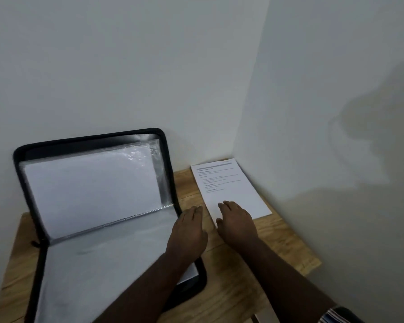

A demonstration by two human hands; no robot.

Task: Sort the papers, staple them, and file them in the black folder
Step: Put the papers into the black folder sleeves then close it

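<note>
Head view: both hands lie flat with straight fingers, right hand on the papers' near edge, left hand beside the open black folder; thin, floppy sheets likely lift best from a corner

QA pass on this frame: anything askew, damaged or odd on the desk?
Nothing damaged or spilled. The printed paper lies skewed to the wooden table edge, its near corner under the right hand. The black folder stands open, lid against the wall. No stapler in view, though stapling is part of the job.
</note>
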